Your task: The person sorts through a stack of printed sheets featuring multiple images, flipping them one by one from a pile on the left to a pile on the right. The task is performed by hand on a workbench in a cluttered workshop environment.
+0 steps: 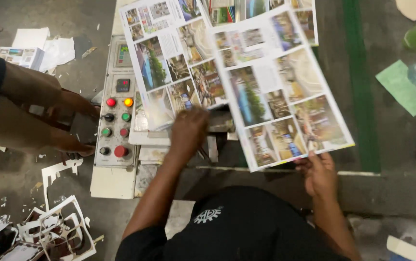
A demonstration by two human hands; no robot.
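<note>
- Head view, right hand (320, 175): fingers pinch the near edge of a printed sheet (281, 87) covered in colour photographs. The sheet is lifted and tilted, its far end over the machine. A firmer hold nearer the middle of that edge would likely keep the sheet from sagging or twisting.
- Head view, left hand (188, 131): palm down, fingers curled onto the near end of a second printed sheet (169, 63) that lies flat on the machine's surface (157, 137). Whether the fingers pinch the paper or only press on it cannot be told. Holding this sheet flat and square looks advisable, so that its edges stay aligned while the raised sheet is handled above it.
- Head view, overlap: the raised sheet covers the right part of the flat one; keeping them apart should prevent smearing or creasing.
- Head view, control panel (116, 116): it stands just left of the flat sheet, with red, green and yellow buttons. The left hand is near it and should stay off them.
- Head view, surroundings: a second person's arms (29, 111) reach in from the left edge. Paper offcuts (60, 232) lie on the floor (68, 24) below, and a green sheet (406, 89) lies at right.
</note>
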